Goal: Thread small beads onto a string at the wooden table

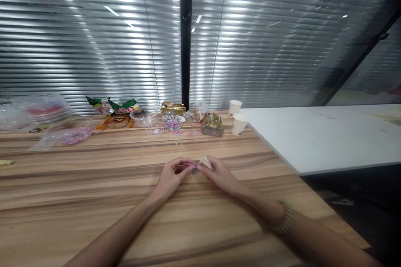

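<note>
My left hand [173, 175] and my right hand [221, 175] meet over the middle of the wooden table. Thumb and fingers of both are pinched on a small pink and dark piece [194, 166], too small and blurred to name exactly. Against the fingers of my right hand is a crumpled off-white wad [206, 162], perhaps tissue; whether it is gripped, I cannot tell. Beyond the hands lies a heap of small pink, blue and white pieces [172, 122] in clear plastic, with loose pink pieces [195, 132] beside it.
Two paper cups [239, 124] stand at the back right, beside a gold-wrapped block [212, 125]. Farther left are a clear tub [144, 117], green snack bags [115, 106], a pink-filled bag [75, 135] and stacked plastic lids [46, 108]. A white table [319, 137] adjoins on the right.
</note>
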Demonstrator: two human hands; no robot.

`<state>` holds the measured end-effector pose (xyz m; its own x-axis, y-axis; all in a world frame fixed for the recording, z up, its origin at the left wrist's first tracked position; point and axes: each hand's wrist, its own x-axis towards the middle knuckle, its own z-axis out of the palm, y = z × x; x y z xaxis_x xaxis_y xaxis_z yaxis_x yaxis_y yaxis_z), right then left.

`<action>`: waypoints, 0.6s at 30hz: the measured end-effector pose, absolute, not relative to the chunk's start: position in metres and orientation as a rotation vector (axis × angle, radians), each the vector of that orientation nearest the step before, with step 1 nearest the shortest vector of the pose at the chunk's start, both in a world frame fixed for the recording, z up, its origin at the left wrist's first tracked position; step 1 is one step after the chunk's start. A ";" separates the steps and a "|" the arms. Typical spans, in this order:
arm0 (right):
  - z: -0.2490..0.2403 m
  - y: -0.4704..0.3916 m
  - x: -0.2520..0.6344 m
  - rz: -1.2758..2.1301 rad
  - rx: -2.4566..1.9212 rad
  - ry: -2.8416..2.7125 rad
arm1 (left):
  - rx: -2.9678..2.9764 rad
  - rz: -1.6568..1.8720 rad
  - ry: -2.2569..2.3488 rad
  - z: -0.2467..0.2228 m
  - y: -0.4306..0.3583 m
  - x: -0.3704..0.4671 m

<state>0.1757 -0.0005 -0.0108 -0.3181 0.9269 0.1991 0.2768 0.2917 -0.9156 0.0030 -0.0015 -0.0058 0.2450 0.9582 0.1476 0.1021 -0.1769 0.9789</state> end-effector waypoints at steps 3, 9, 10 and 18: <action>-0.010 -0.001 0.176 1.061 -1.076 -1.751 | 1.509 1.100 1.033 -0.005 -0.001 0.003; -0.009 -0.001 0.175 1.068 -1.077 -1.730 | 1.467 1.130 1.029 -0.009 0.000 0.002; -0.009 -0.001 0.175 1.069 -1.081 -1.728 | 1.463 1.134 1.039 -0.010 0.000 0.002; -0.009 -0.002 0.176 1.075 -1.093 -1.743 | 1.442 1.176 1.138 -0.009 0.001 0.002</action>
<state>0.1756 -0.0020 -0.0086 -0.3089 0.9335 0.1820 0.2559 0.2658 -0.9294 0.0020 0.0006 -0.0089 0.1147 0.9845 0.1328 0.1003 -0.1445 0.9844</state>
